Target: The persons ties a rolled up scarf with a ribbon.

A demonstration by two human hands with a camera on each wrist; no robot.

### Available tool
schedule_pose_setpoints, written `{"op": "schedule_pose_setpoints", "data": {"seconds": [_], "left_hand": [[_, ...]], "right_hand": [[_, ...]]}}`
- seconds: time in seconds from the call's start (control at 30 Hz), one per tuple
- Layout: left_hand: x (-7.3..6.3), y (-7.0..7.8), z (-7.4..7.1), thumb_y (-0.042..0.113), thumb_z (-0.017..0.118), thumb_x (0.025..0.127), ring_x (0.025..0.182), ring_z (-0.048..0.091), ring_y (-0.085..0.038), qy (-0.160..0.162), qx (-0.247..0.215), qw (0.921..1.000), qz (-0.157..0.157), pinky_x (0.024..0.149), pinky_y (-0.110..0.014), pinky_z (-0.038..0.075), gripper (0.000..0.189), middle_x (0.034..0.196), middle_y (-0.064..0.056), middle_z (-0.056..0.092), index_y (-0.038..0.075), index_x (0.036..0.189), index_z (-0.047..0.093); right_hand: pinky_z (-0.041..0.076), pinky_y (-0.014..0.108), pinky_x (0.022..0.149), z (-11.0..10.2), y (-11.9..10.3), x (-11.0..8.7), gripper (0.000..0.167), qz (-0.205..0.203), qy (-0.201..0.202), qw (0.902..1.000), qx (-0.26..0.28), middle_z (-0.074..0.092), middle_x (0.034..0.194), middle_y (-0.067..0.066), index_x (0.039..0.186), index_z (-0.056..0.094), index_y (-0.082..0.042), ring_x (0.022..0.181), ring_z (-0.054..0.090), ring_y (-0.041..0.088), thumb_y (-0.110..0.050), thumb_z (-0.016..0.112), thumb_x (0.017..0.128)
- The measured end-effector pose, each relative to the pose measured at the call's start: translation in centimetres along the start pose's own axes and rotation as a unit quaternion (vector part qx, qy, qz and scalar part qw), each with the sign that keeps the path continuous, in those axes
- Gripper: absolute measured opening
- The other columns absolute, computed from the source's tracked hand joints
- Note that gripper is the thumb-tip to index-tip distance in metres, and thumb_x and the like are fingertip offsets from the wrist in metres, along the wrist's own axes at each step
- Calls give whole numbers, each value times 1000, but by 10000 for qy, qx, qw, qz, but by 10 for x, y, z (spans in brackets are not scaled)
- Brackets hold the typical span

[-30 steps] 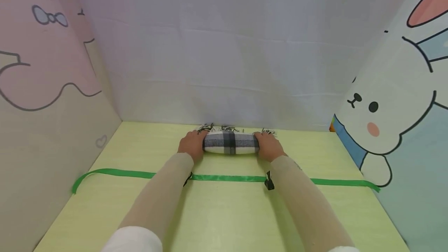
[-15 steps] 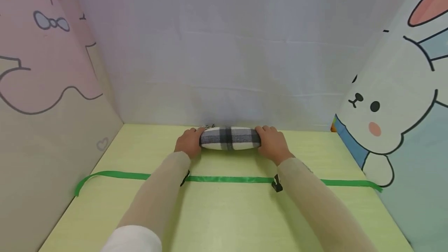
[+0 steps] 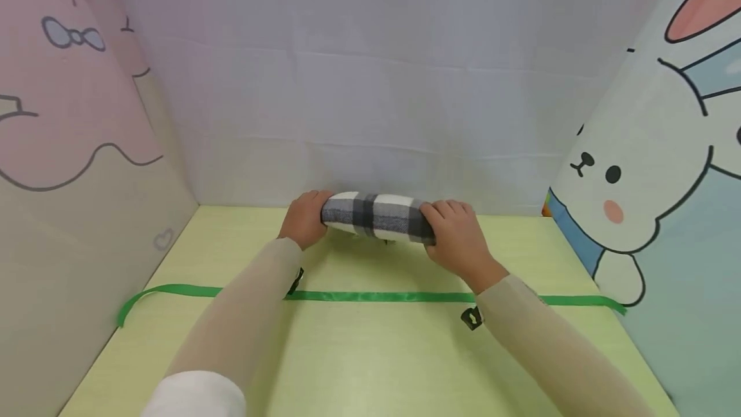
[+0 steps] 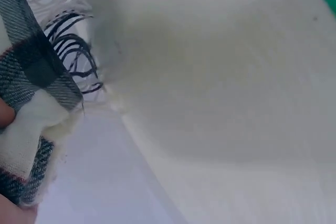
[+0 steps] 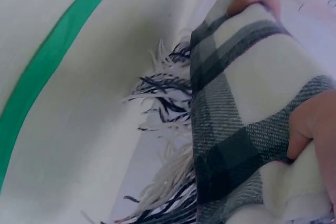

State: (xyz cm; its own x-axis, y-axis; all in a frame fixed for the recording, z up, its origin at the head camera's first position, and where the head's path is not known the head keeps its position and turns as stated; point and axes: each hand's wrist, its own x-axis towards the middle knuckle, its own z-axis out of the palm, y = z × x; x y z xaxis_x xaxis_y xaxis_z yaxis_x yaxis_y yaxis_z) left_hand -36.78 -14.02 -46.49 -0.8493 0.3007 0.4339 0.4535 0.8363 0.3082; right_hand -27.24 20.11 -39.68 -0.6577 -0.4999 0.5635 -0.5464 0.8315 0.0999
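A black, grey and white plaid scarf (image 3: 373, 216), folded into a thick bundle, is held up over the far part of the table. My left hand (image 3: 305, 219) grips one end, and my right hand (image 3: 460, 237) grips the other, slightly lower end. In the right wrist view, the right thumb (image 5: 304, 129) presses into the cloth, and loose fringe (image 5: 168, 98) hangs from its lower edge. The left wrist view catches a folded corner (image 4: 37, 77) of the scarf, with only bits of the left fingers at the frame's edge.
A green ribbon (image 3: 382, 296) runs across the pale yellow table (image 3: 370, 352), under both forearms. Behind the scarf rises a white cloth backdrop (image 3: 370, 82). Side walls with cartoon animals, such as a rabbit (image 3: 648, 198), border the table.
Both hands have lifted the scarf from the table near the back wall. It now tilts, left end higher, and the right hand has shifted slightly to the right.
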Motion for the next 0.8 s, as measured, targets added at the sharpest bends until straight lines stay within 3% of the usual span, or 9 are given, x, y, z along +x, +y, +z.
{"op": "schedule_pose_setpoints", "data": {"seconds": [0.17,0.43,0.6,0.7,0.8], "left_hand": [[11,2,-8,-5,79,80,121,57,-37,199,73,9994,288,113,-53,35,68,128,-12,65,14,142,58],[21,8,-13,-12,78,78,116,61,-34,182,-370,9989,212,106,-52,43,65,122,-8,68,18,134,63],[25,11,-15,-7,76,85,118,61,-30,49,-415,9983,410,106,-48,44,55,125,-4,68,19,132,65],[29,15,-17,-3,76,87,115,62,-27,16,-397,9976,568,103,-45,46,46,121,0,68,21,125,67],[32,20,-18,0,78,87,113,61,-24,-49,-431,9973,595,102,-43,46,39,118,2,68,22,118,68]], "right_hand": [[54,56,85,-15,-13,-7,54,-643,588,9961,172,68,108,16,120,67,1,99,65,38,-8,87,70],[55,51,84,-33,-49,-14,57,-1406,1259,9820,16,69,109,15,121,69,1,99,66,36,-7,84,68],[56,47,84,-37,-69,-22,58,-1789,1417,9736,-34,71,110,15,120,69,2,100,67,33,-10,86,66],[57,46,85,-38,-78,-26,54,-1961,1460,9696,-13,72,110,15,120,69,1,100,67,32,-9,82,68],[57,45,85,-39,-87,-30,41,-2119,1525,9653,12,72,110,14,120,70,1,100,67,32,-7,71,80]]}}
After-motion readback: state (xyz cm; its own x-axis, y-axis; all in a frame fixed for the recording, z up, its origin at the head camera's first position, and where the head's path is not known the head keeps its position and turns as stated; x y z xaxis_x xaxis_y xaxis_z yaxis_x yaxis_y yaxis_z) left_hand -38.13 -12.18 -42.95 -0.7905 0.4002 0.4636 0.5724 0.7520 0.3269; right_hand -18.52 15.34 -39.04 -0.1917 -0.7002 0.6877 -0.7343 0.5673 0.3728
